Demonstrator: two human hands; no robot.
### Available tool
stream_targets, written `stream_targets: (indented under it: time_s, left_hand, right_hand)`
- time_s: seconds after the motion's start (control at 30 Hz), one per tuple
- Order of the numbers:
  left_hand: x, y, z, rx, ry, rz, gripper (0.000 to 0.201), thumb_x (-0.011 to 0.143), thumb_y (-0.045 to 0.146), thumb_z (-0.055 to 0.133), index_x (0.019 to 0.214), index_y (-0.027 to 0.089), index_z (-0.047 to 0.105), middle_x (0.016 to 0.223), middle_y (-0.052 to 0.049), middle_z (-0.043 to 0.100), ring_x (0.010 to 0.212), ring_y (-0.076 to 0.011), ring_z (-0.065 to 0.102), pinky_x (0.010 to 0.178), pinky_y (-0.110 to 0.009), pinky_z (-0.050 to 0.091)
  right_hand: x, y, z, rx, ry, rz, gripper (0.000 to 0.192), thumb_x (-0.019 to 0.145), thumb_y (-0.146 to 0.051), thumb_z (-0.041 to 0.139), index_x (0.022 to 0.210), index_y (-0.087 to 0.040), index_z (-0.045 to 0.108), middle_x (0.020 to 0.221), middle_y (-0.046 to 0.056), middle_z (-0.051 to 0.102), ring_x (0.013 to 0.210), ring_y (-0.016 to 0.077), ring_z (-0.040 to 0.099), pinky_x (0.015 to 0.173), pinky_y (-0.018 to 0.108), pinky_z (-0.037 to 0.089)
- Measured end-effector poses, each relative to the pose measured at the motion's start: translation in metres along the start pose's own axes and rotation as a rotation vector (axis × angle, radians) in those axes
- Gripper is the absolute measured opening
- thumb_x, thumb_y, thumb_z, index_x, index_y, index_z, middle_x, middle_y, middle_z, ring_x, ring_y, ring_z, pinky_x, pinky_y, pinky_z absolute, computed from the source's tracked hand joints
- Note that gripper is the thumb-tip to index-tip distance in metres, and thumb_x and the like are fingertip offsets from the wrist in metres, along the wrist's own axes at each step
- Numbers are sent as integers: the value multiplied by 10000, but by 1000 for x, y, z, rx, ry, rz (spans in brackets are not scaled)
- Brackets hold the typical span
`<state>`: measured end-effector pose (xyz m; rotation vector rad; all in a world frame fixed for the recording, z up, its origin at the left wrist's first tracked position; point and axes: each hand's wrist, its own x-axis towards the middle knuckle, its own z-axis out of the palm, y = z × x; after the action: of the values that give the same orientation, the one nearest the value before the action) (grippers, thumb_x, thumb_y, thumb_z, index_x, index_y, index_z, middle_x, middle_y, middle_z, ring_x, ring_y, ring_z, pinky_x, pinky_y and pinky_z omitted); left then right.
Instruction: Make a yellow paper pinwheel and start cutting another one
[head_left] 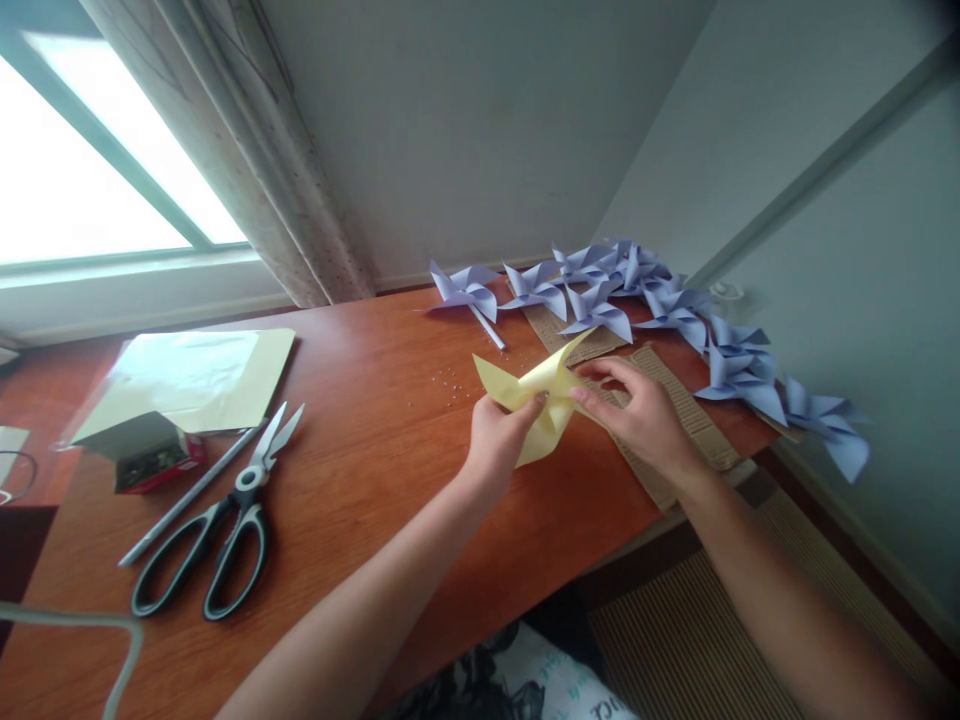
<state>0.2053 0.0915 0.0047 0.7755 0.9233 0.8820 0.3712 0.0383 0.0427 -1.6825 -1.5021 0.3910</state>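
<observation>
Both hands meet over the far right part of the wooden table (390, 440), holding a yellow paper pinwheel (534, 392) just above its surface. The left hand (496, 440) pinches the lower left of the folded sheet, its fingers closed narrowly on the paper, while the right hand (643, 415) reaches in from the right, its fingertips drawn together on the folded points near the centre. The pinwheel looks very light and thin, soft enough to crease or spring open if let go, so it is best held at the centre where the points overlap, with a gentle pinch and not by the loose blade tips. Under the right hand lies a strip of corrugated cardboard (694, 415), and a row of lilac paper pinwheels (679, 310) curves along the table's far and right edges. Well apart on the left lie scissors (225, 520), a grey stick (187, 495), a small red box (154, 465) and a yellow paper pack (202, 375).
</observation>
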Motion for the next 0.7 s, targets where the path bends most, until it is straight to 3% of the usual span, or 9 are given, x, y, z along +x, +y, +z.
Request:
stream_targets:
  time_s: [0.13, 0.27, 0.43, 0.6, 0.7]
  left_hand:
    - [-5, -5, 10, 57, -29, 14, 202, 671, 271, 842, 802, 136, 769, 822, -82, 767, 693, -200, 669, 628, -265, 488]
    - [-2, -15, 17, 97, -47, 22, 155, 668, 240, 834, 760, 139, 761, 780, -66, 749, 683, -193, 651, 618, -256, 468]
    - [4, -18, 24, 98, -77, 3, 148, 671, 226, 823, 766, 138, 751, 770, -64, 735, 666, -182, 627, 613, -255, 450]
    - [20, -5, 28, 3, -179, -39, 190, 660, 153, 791, 842, 153, 735, 878, -89, 758, 783, -208, 680, 721, -287, 507]
    - [38, 3, 27, -70, -116, -67, 215, 690, 125, 730, 896, 175, 696, 986, -91, 740, 888, -191, 679, 851, -304, 516]
  right_hand:
    - [6, 17, 4, 237, -226, 269, 336, 742, -429, 822, 967, -207, 706, 960, 53, 749, 875, 248, 692, 764, 351, 551]
    - [5, 19, 4, 348, -227, 428, 318, 653, -429, 878, 803, -199, 718, 808, 29, 735, 763, 224, 675, 681, 313, 530]
    - [7, 27, -2, 449, -246, 471, 335, 609, -402, 912, 821, -203, 746, 827, 25, 751, 788, 222, 685, 713, 312, 541]
    - [29, 53, -16, 577, -238, 486, 327, 666, -341, 889, 927, -200, 752, 923, 35, 777, 842, 216, 718, 793, 321, 568]
    - [54, 71, -27, 665, -220, 542, 322, 713, -321, 857, 991, -214, 734, 957, 33, 783, 816, 205, 737, 783, 329, 599]
